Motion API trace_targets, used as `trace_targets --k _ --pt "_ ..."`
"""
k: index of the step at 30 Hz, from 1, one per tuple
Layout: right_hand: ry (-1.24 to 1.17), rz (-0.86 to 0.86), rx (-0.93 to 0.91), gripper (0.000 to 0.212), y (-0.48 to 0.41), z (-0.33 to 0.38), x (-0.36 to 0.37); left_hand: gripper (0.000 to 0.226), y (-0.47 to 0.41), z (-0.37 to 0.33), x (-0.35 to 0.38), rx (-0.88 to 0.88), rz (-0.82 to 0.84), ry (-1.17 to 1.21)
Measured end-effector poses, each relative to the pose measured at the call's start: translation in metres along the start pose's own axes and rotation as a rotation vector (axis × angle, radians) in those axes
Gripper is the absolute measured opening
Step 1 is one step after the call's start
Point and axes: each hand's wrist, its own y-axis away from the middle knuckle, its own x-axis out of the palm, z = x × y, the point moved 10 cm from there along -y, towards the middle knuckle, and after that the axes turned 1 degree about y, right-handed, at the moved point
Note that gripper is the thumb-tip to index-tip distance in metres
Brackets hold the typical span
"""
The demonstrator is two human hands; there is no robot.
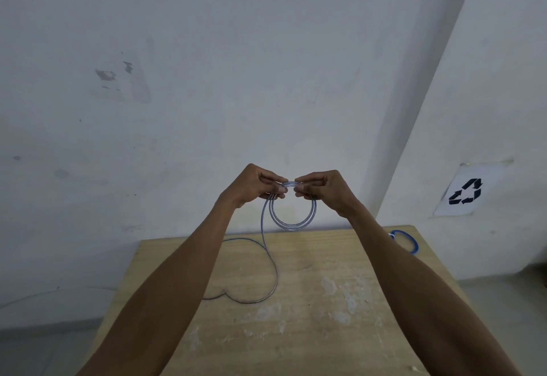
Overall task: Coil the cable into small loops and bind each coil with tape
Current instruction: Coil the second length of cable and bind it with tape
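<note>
**Coil pinched at its top between both hands**

The cable (293, 221) hangs as a small round coil of a few loops in the air above the far edge of the wooden table (310, 331). The left hand (254, 184) and right hand (322, 187) each pinch the coil's top between thumb and fingers, nearly touching. From the left hand, the loose cable drops to the tabletop, curves there and runs off the left edge. A blue tape roll (407, 239) lies at the table's far right corner, well apart.
</note>
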Motion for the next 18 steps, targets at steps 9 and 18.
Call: trace_targets --k 9,18 --pt "-0.018 0.003 -0.017 0.026 -0.002 0.0081 0.0044 0.03 0.0026 -0.0016 -0.0015 -0.005 0.014 0.043" --pt "-0.089 -0.013 -0.019 0.026 -0.0021 0.0101 0.0037 0.027 0.0058 0.0022 -0.0096 0.003 -0.017 0.121"
